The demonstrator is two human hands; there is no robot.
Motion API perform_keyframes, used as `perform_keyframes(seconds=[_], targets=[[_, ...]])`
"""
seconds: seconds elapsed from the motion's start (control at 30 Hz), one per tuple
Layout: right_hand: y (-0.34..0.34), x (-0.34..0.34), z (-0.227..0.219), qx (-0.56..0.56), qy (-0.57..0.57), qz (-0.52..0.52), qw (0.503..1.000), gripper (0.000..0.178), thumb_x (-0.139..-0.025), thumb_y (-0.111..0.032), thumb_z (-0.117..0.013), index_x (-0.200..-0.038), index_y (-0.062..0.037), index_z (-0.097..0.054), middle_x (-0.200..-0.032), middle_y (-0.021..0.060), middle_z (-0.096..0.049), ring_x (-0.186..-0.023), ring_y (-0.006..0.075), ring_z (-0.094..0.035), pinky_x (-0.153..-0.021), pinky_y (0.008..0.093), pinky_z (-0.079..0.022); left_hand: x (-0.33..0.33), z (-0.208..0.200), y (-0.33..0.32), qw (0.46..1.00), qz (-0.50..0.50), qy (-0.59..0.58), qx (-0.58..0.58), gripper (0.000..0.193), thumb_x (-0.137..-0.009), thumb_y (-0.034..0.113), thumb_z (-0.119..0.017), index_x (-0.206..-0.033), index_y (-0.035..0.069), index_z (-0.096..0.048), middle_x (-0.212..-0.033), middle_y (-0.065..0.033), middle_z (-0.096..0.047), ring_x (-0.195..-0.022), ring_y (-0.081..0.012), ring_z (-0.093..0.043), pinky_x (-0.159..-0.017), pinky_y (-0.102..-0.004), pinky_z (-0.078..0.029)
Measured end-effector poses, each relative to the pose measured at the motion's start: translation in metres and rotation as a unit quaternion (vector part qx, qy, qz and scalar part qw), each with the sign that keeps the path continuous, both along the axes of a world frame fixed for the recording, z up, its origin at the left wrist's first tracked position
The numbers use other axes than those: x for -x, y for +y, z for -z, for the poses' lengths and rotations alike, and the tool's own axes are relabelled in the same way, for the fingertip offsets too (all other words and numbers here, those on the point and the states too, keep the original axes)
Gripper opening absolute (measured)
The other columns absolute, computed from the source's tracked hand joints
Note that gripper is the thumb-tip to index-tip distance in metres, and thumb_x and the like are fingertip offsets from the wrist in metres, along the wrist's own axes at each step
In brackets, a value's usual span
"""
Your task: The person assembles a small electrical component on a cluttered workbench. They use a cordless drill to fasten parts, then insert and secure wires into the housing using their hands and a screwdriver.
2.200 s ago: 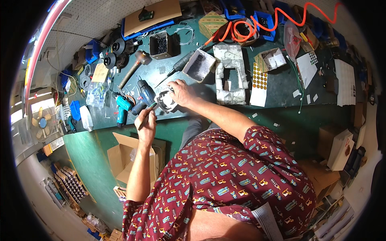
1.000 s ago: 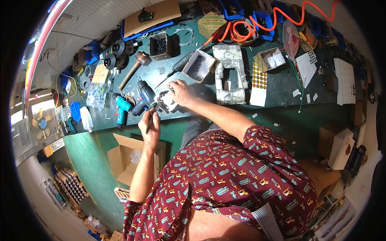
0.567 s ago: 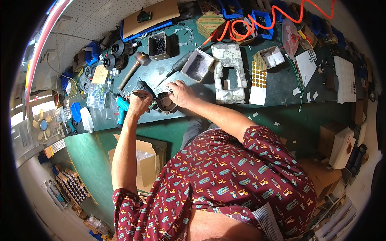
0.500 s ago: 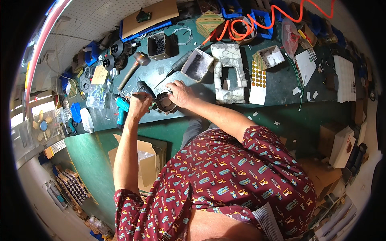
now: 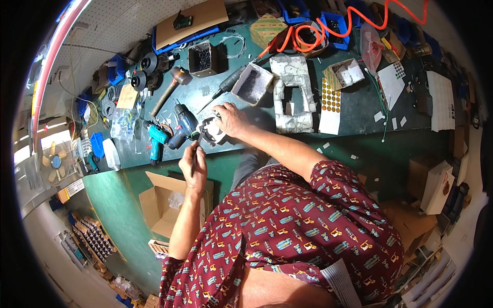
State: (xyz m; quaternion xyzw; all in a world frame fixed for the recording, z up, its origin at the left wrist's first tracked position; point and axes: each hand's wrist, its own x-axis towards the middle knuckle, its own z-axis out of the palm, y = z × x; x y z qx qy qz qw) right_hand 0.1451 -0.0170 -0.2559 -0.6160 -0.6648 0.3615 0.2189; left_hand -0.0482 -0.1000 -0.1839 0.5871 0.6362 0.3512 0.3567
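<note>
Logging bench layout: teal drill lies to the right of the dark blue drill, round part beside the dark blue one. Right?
Not quite: the head view shows the teal drill to the left of the dark blue drill. The round part is beside the dark blue one.

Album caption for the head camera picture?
Cluttered workbench: left hand holding a thin tool, right hand on a round part beside a drill.

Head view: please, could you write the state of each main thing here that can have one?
Left hand: closed on a dark slim tool
Right hand: at the round part's edge; grip unclear
Round part: on the bench, partly covered
Blue drill: lying down
Hammer: lying down
Cardboard box: flaps open
Small-parts box: open, dark pieces inside
</note>
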Motion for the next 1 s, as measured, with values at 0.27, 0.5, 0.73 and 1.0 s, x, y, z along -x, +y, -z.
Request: perform_keyframes(seconds=[0.27,0.5,0.73,1.0], targets=[[-0.003,0.002,-0.001,0.003,0.0,-0.004,1.0,0.041,-0.088,-0.028,-0.064,-0.127,-0.016,-0.059,-0.123,0.0133,-0.057,-0.121,0.0345,-0.055,-0.098,0.0487,-0.051,0.018,-0.018,0.082,0.982,0.126,0.105,0.098,0.016,-0.087,0.006,-0.062,-0.089,-0.007,-0.071,-0.069,-0.0112,-0.068,-0.059,-0.0174,-0.064,-0.058,-0.0297,-0.051],[-0.003,-0.001,0.003,-0.019,0.014,-0.016,1.0,0.041,-0.088,-0.029,-0.065,-0.127,-0.0161,-0.058,-0.122,0.0135,-0.058,-0.12,0.0348,-0.056,-0.097,0.0476,-0.051,0.019,-0.025,0.127,0.957,0.139,0.088,0.24,0.019,-0.088,0.014,-0.061,-0.089,-0.003,-0.071,-0.066,-0.0053,-0.064,-0.052,-0.0112,-0.058,-0.044,-0.0268,-0.047],[0.012,-0.007,0.018,0.031,0.004,-0.038,0.999,0.043,-0.088,-0.031,-0.063,-0.129,-0.0173,-0.06,-0.131,0.013,-0.058,-0.127,0.0326,-0.054,-0.102,0.0481,-0.049,0.008,-0.001,0.034,0.988,0.12,0.096,0.012,0.015,-0.092,0.004,-0.063,-0.105,-0.003,-0.068,-0.078,-0.0116,-0.069,-0.07,-0.0137,-0.064,-0.066,-0.0291,-0.052],[0.007,-0.033,-0.011,0.04,0.017,-0.145,0.989,0.044,-0.089,-0.031,-0.062,-0.13,-0.0165,-0.06,-0.129,0.0126,-0.059,-0.124,0.0336,-0.055,-0.1,0.0477,-0.05,0.055,0.022,0.01,0.987,-0.023,0.146,-0.058,0.028,-0.096,0.004,-0.061,-0.124,0.001,-0.063,-0.109,-0.0196,-0.07,-0.102,-0.0316,-0.069,-0.089,-0.0373,-0.054]])
